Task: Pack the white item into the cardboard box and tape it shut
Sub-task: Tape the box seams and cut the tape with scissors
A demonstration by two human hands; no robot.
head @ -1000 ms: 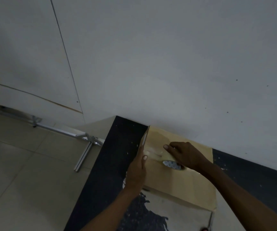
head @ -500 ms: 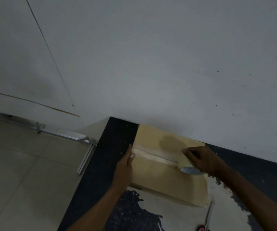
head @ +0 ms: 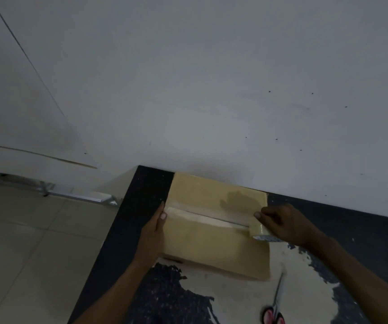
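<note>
Plain grey-white wall (head: 211, 90) fills most of the head view; tiled floor (head: 24, 253) at lower left. Dark tabletop (head: 141, 206) with worn pale patches butts against the wall.

Cardboard box (head: 211, 249) sits on the tabletop at its far left corner, back edge at the wall, flaps closed. White item not visible.

Strip of clear tape (head: 202, 218) runs along the centre seam, from the box's left edge to the tape roll (head: 259, 231) near the right edge.

Left hand (head: 153, 232) lies flat against the box's left side, fingers together and extended. Its thumb (head: 162, 215) presses on the left end of the strip at the box edge.

Right hand (head: 284, 224) is curled around the roll, fingers closed on it from the far side. Index fingertip (head: 257, 215) points left, just above the seam. Roll sits at the right end of the strip, tilted, lower edge overhanging the box's right edge; can't tell if it touches the cardboard.

Hand shadow (head: 237, 202) falls on the far flap.

Scissors (head: 276, 305) with red handles lie on the tabletop, near side of the box, right of centre, clear of both hands. Blades point toward the box's near right corner, not touching.
</note>
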